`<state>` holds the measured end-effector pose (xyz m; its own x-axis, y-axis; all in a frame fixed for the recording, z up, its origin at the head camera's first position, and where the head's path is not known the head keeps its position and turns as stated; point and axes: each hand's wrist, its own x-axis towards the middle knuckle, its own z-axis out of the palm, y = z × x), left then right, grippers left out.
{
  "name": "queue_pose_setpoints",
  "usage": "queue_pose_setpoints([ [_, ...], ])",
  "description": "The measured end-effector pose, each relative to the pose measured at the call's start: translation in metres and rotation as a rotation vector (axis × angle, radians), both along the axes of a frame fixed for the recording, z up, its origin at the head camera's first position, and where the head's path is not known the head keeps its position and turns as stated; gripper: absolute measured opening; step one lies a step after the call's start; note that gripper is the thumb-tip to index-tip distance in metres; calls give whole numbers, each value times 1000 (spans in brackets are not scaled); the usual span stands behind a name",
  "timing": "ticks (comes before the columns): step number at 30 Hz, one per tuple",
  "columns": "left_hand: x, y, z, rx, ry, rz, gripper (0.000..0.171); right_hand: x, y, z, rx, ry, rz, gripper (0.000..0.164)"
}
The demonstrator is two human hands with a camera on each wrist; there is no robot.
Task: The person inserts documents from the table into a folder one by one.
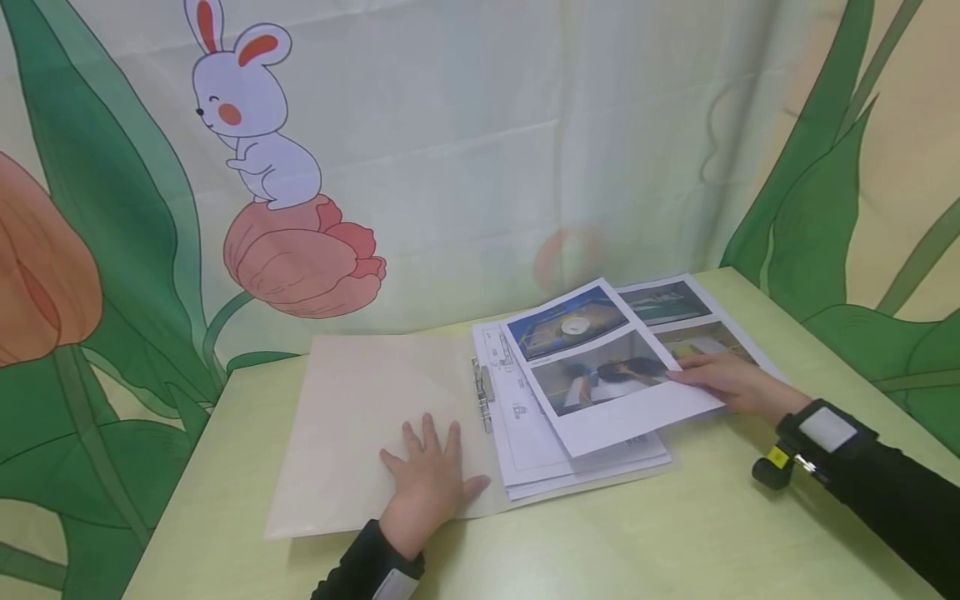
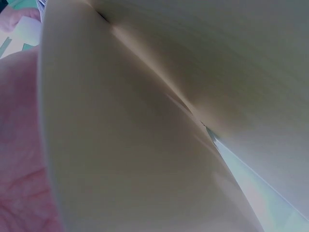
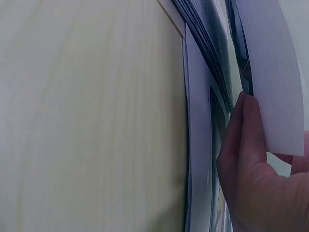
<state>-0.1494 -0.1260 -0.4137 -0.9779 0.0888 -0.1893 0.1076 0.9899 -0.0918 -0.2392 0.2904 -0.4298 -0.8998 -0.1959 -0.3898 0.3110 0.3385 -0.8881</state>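
Observation:
A cream folder point(image 1: 345, 417) lies spread out on the table in the head view, a metal clip point(image 1: 482, 396) along its fold. My left hand point(image 1: 427, 483) rests on the bare left cover, fingers straight and spread. In the left wrist view the cover's edge point(image 2: 106, 135) stands in front of the palm point(image 2: 24, 154). With thumb and fingers, my right hand point(image 1: 727, 383) pinches the right edge of a sheet printed with two photos point(image 1: 630, 429), tilted over the folder's paper stack point(image 1: 525, 458). The right wrist view shows that sheet point(image 3: 280, 96) between thumb and fingers.
Another photo sheet point(image 1: 690, 287) lies on the table to the right, partly under the held sheet and right hand. The pale yellow table point(image 1: 570, 550) ends at a printed curtain point(image 1: 465, 167) behind the folder.

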Motion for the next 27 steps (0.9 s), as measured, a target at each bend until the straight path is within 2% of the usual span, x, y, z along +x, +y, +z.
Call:
queue_pose_setpoints([
  [12,1,0,2,4,-1,-5,88,0,-16,3,-40,-9,-4,71],
  [27,1,0,0,9,-4,-2,88,-2,-32,2,-58,-1,8,64],
])
